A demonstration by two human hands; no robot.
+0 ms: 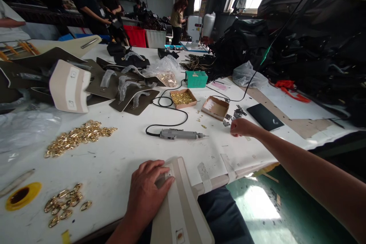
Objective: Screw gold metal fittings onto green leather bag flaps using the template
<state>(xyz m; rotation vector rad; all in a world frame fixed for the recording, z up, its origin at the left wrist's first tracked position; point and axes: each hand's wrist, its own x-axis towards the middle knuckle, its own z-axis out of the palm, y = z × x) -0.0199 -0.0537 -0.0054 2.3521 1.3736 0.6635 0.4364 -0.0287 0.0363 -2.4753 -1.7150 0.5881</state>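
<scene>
A workshop with bright windows at the back holds a long white counter (114,160) piled with bag parts. Three people stand far off by the back benches.

The left hand (147,190) lies flat on one cream bag panel (180,206) at the near edge, fingers spread and pressing, not gripping; the panel's lower end is cut off by the frame. The right hand (241,126) reaches out to a scatter of small dark metal pieces (236,114) by the two open cardboard boxes, its fingers curled in; whether they pinch a piece cannot be made out.

One grey electric screwdriver (180,134) lies between the hands, its black cord looping back. Two heaps of gold chain links (77,137) sit to the left, too tangled to count. One teal box (196,79) stands behind.
</scene>
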